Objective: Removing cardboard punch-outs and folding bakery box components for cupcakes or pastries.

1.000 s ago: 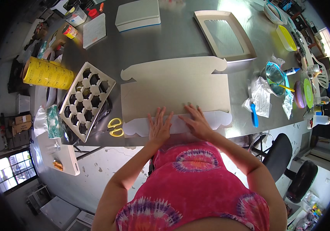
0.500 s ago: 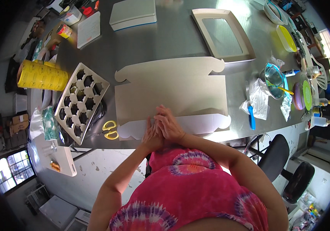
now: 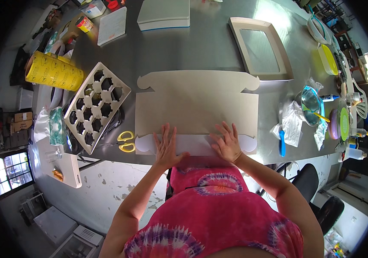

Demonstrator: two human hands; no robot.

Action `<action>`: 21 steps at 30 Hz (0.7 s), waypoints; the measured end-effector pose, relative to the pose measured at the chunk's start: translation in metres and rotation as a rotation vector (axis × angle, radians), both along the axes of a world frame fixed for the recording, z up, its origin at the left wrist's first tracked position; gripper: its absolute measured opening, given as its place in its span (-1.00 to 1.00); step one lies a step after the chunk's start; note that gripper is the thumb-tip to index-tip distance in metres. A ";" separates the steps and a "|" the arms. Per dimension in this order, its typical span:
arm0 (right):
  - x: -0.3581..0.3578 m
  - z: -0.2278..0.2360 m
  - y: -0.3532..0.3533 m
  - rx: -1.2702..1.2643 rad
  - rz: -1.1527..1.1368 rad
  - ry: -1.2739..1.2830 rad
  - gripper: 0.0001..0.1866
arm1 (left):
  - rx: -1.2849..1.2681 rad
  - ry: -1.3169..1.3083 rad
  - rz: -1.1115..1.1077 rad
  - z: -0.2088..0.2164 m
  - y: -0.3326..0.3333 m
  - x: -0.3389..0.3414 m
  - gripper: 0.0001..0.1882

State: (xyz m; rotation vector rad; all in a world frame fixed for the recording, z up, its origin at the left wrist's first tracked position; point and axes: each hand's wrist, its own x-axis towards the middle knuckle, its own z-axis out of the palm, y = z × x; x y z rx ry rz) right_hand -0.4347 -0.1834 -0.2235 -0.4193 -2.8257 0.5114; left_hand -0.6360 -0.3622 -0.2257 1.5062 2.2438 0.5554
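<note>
A flat cardboard box blank [image 3: 196, 103] lies in front of me, grey-brown on its upper face, with notched, rounded tabs at its far corners. Its near edge is folded over as a white flap [image 3: 194, 146]. My left hand [image 3: 166, 148] rests on the left part of this flap, fingers spread and pointing away from me. Toward the flap's right end lies my right hand [image 3: 227, 144], its fingers also apart and touching the card. Neither hand grips anything. Yellow-handled scissors [image 3: 126, 142] lie just left of the blank.
Left stands a cardboard insert with several holes [image 3: 97, 106], beside a yellow patterned roll [image 3: 55, 72]. A windowed box lid [image 3: 285, 64] lies far right. A blue-handled tool [image 3: 282, 143], crumpled wrap [image 3: 292, 122] and a bowl [image 3: 310, 103] sit at right. A closed box [image 3: 164, 13] is at the back.
My hands were together near the flap's middle and have moved apart, left and right, now spread on the card. The whole view has shifted slightly.
</note>
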 end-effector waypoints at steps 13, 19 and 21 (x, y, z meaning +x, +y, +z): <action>-0.081 0.015 0.059 -0.119 -0.179 0.068 -0.40 | -0.143 0.111 -0.014 0.018 0.010 0.007 0.00; -0.168 0.051 0.126 -0.040 -0.025 -0.624 -0.01 | -0.273 0.069 -0.039 0.015 0.000 0.030 -0.05; -0.176 0.056 0.127 -0.042 -0.033 -0.659 -0.01 | -0.285 0.004 -0.043 0.009 -0.005 0.030 -0.10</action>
